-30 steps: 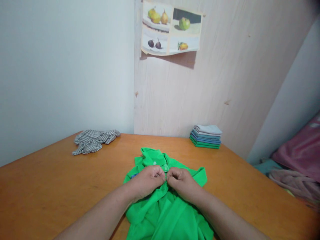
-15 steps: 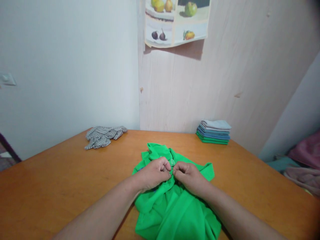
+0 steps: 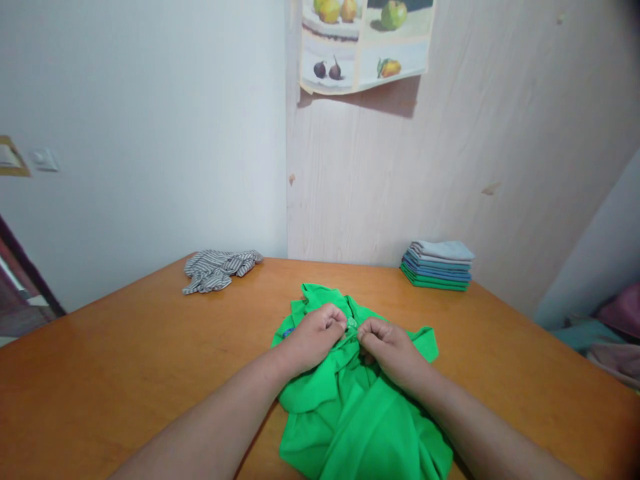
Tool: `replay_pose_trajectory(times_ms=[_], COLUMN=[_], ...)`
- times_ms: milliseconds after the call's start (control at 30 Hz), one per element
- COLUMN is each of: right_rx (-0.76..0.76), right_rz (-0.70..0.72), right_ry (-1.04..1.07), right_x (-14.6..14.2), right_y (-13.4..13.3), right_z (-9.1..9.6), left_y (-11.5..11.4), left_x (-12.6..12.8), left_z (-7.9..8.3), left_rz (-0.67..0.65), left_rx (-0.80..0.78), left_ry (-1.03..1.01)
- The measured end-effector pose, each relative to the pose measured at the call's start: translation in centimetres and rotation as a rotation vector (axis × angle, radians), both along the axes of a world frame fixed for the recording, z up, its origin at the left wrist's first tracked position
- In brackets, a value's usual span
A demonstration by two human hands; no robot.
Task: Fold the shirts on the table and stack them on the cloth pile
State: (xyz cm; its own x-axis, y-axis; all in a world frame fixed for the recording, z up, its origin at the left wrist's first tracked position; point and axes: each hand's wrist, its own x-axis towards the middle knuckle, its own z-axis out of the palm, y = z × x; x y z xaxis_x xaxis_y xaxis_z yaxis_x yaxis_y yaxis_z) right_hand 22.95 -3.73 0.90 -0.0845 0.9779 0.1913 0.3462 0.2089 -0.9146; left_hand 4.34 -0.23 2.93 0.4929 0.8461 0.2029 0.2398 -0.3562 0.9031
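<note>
A bright green shirt [image 3: 370, 427] lies bunched in loose folds on the table in front of me. My left hand [image 3: 323, 333] is closed in a pinch on its cloth near the upper middle. Close by, my right hand [image 3: 387, 347] pinches the same area from the other side, with thumb and forefinger together. Between the fingertips shows a small pale, shiny spot [image 3: 351, 325] on the fabric, too small to make out. A bit of blue peeks out beside my left wrist. The exact fold under the fingers is partly hidden.
On the orange-brown wooden table [image 3: 150, 360], a crumpled striped cloth [image 3: 217, 270] lies at the back left. A neat stack of folded cloths [image 3: 437, 265] in grey, blue and green stands at the back right. Walls rise behind, with a fruit poster [image 3: 367, 47]. Heaped fabrics [image 3: 613, 340] are at far right.
The view has swung slightly left, so everything appears shifted right. Both hands keep their pinch on the green shirt, with only a slight change in how the cloth folds by the left hand.
</note>
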Motion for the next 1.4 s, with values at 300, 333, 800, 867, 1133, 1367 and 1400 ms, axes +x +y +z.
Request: replay_pose_trajectory(times_ms=[300, 333, 800, 867, 1133, 1367, 1400], right_rx=[0.068, 0.071, 0.346, 0.392, 0.572, 0.6, 0.593], right_rz=[-0.165, -0.174, -0.211, -0.175, -0.078, -0.121, -0.125], right_ry=[0.048, 0.043, -0.129, -0.19, -0.489, -0.512, -0.483], right_x=[0.8, 0.8, -0.3, -0.6, -0.4, -0.1, -0.2], right_y=[0.7, 0.7, -0.7, -1.0, -1.3, -1.3, -1.3], right_z=[-0.4, -0.5, 0.8, 0.8, 1.2, 1.4, 1.3], left_y=[0.2, 0.2, 0.2, 0.0, -0.5, -0.8, -0.8], left_x=[-1.5, -1.6, -1.5, -1.3, -0.9, -0.9, -0.8], left_z=[0.9, 1.0, 0.9, 0.9, 0.7, 0.6, 0.7], left_rz=[0.044, 0.067, 0.068, 0.069, 0.033, 0.029, 0.028], left_rx=[0.195, 0.228, 0.231, 0.226, 0.246, 0.256, 0.254], left_ry=[0.244, 0.253, 0.13, 0.115, 0.146, 0.218, 0.224])
